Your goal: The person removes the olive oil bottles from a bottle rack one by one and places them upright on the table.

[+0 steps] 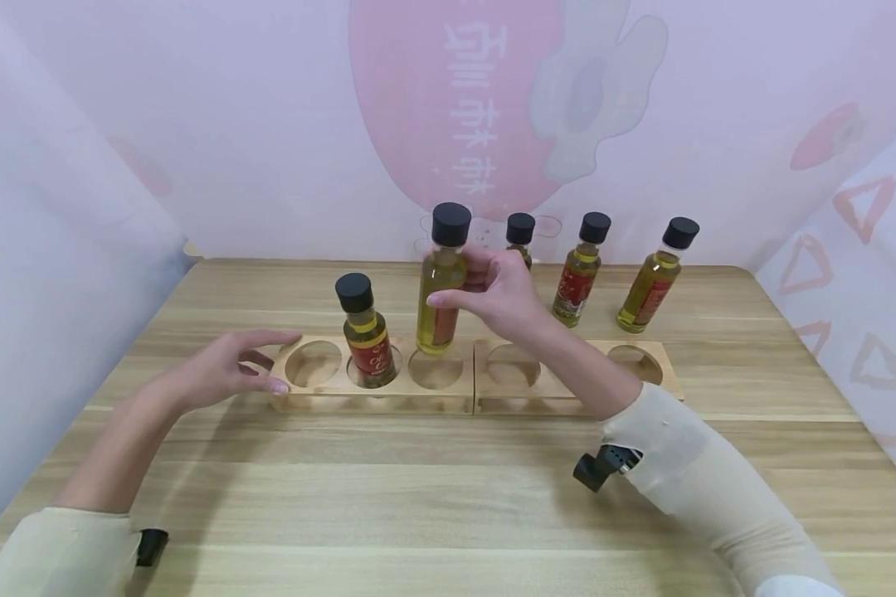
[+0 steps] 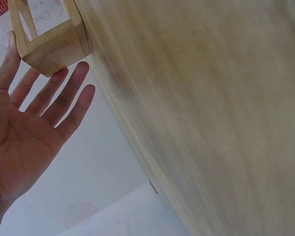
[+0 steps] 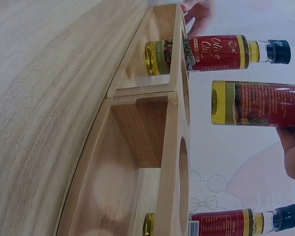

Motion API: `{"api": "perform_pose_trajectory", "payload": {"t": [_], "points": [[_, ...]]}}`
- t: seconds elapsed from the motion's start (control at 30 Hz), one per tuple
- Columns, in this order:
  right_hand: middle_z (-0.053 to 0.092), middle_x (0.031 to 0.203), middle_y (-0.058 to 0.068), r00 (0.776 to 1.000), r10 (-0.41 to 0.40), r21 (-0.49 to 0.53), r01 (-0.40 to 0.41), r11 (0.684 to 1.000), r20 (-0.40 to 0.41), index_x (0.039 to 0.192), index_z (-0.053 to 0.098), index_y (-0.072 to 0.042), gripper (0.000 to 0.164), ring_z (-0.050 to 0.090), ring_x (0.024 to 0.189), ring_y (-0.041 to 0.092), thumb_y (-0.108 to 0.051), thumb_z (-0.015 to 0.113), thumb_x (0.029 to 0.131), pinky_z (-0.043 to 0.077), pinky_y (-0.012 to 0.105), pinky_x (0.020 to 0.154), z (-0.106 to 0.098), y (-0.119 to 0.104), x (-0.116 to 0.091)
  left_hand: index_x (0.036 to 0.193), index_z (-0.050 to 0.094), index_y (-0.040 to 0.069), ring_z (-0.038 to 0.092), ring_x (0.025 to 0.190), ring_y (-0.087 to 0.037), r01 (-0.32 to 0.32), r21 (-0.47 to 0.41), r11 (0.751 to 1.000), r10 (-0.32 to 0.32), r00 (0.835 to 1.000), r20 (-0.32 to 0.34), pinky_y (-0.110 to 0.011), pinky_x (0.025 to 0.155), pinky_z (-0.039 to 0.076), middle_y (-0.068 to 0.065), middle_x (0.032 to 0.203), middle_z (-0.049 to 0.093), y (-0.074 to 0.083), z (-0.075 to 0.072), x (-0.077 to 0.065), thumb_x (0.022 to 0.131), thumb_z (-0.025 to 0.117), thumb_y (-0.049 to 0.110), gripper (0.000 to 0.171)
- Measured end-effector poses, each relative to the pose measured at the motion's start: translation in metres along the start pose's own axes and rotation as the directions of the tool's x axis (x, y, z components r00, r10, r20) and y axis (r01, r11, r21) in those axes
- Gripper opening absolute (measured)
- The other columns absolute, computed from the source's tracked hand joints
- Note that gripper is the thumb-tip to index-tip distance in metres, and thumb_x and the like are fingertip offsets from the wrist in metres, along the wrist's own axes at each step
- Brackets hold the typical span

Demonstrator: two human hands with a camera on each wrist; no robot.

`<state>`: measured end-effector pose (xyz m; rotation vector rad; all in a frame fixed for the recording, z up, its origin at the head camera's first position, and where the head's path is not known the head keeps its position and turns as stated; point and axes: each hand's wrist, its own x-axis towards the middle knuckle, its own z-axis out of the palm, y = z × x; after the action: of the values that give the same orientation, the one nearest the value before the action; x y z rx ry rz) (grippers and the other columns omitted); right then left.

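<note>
My right hand grips a bottle of olive oil with a black cap and red label, nearly upright above the third hole of the left wooden rack. In the right wrist view the bottom of this bottle hangs clear of the rack. Another olive oil bottle stands in the rack's second hole. My left hand touches the rack's left end, thumb at the front corner and index finger at the back one. The left wrist view shows its fingers extended against the end piece.
A second wooden rack adjoins the first on the right, partly hidden by my right forearm. Behind the racks stand three more bottles: one mostly behind my right hand, another, and one farther right. A printed curtain hangs behind the table.
</note>
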<state>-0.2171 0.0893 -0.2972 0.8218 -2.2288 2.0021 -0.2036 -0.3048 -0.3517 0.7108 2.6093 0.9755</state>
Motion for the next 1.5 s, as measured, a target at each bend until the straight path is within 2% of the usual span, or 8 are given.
{"api": "perform_pose_trajectory", "payload": {"t": [0.27,0.53,0.7,1.17,1.5], "points": [[0.073,0.125,0.015,0.998,0.023,-0.003,-0.024,1.0,-0.054,0.131,0.069,0.001,0.047,0.075,0.105,0.027,0.003,0.083,0.086,0.061,0.037,0.094,0.002,0.009,0.009,0.148,0.049,-0.008,0.066,0.113,-0.045,-0.005,-0.003,1.0,0.005,1.0,-0.003,-0.052,0.091,0.06,-0.032,0.15,0.05,-0.002,0.001,0.001,0.088,0.083,0.012,0.072],[0.073,0.126,0.017,0.995,0.045,0.001,-0.045,0.999,-0.086,0.132,0.067,0.003,0.048,0.075,0.104,0.028,0.003,0.082,0.086,0.062,0.037,0.092,0.005,0.019,0.017,0.149,0.048,-0.008,0.066,0.113,-0.045,-0.003,-0.004,1.0,0.003,1.0,-0.003,-0.051,0.091,0.061,-0.032,0.15,0.049,-0.002,0.001,0.001,0.089,0.083,0.012,0.072],[0.073,0.125,0.018,0.994,0.047,-0.005,-0.047,0.999,-0.097,0.13,0.068,0.003,0.047,0.075,0.105,0.03,0.003,0.082,0.086,0.062,0.037,0.092,0.005,0.022,0.02,0.149,0.048,-0.008,0.065,0.114,-0.046,-0.003,-0.005,1.0,0.003,1.0,-0.001,-0.051,0.091,0.061,-0.032,0.15,0.049,-0.002,0.001,0.001,0.089,0.083,0.013,0.072],[0.07,0.13,0.02,0.989,0.084,-0.002,-0.085,0.996,-0.123,0.138,0.062,0.003,0.054,0.071,0.112,0.033,0.005,0.08,0.087,0.06,0.038,0.096,0.009,0.035,0.028,0.149,0.05,-0.006,0.066,0.113,-0.044,0.0,0.001,1.0,0.0,1.0,-0.005,-0.045,0.09,0.062,-0.031,0.15,0.05,-0.001,0.0,-0.001,0.089,0.084,0.017,0.073],[0.07,0.13,0.02,0.983,0.113,-0.034,-0.119,0.992,-0.146,0.14,0.061,0.003,0.056,0.071,0.112,0.033,0.001,0.082,0.087,0.06,0.038,0.096,0.01,0.049,0.035,0.149,0.049,-0.006,0.066,0.113,-0.045,-0.004,0.0,1.0,0.004,1.0,-0.004,-0.049,0.091,0.061,-0.031,0.15,0.049,-0.002,0.0,0.0,0.089,0.083,0.017,0.072]]}}
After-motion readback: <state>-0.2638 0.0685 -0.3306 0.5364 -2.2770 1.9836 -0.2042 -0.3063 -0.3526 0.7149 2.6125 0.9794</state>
